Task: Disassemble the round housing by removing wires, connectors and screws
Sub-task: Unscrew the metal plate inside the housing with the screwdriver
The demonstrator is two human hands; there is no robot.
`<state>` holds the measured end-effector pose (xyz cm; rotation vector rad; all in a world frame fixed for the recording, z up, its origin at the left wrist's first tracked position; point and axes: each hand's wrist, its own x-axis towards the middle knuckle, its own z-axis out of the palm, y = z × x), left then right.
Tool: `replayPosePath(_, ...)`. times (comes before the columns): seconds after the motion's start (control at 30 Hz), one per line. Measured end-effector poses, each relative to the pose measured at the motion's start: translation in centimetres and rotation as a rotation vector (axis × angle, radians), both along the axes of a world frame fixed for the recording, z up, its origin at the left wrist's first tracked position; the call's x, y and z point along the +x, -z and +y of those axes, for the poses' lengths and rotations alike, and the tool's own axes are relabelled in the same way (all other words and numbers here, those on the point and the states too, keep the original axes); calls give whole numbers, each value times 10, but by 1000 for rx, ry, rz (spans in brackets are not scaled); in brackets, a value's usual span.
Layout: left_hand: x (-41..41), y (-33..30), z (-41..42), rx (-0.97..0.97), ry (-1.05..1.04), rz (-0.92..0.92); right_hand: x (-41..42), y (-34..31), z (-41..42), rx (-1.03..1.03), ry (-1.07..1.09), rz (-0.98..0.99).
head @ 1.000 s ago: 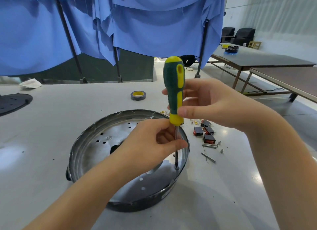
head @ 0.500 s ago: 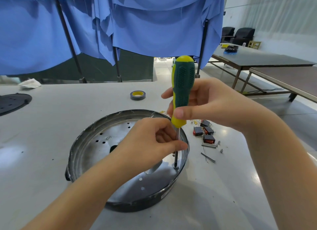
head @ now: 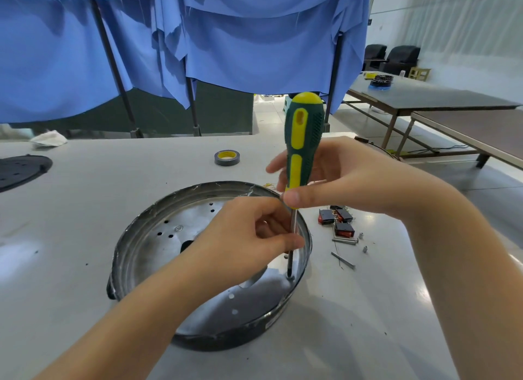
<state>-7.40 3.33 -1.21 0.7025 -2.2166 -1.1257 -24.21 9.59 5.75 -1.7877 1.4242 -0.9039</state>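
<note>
While the left hand [head: 249,238] has its thumb and fingertips curled in a pinch around the thin steel shaft, the right hand [head: 348,178] wraps its fingers and thumb around the lower end of the green-and-yellow plastic-handled screwdriver [head: 301,142], holding it upright. Its tip sits on a small screw [head: 290,277] in the floor of the round, shallow, shiny metal housing [head: 209,266], close to the right-hand wall. That housing sits on the pale grey table [head: 85,210] right in front of the person. To me it looks like thin stamped metal: stiff, light, slick, so it'll probably spin or skate if nobody braces the rim. Screws are tiny and easy to lose. Off to the right lie black-and-red rocker switches [head: 336,221] and loose long screws [head: 343,240], with a roll of dark tape [head: 227,157] further back.
</note>
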Motion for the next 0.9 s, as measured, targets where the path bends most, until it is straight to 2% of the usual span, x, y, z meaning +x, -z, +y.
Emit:
replayPosePath(0.3,2,1,0,103,110,-37,-6,1,1,47,-56,-141)
replayPosePath(0.57,-1,5,-5,23,-5,-32,-2,3,-3,-68,64,-86)
replayPosePath(0.77,1,3,-3,108,76,7,0,4,-2,-48,-3,-188)
replayPosePath(0.9,1,2,-3,88,50,33,-1,4,-1,-24,-47,-211)
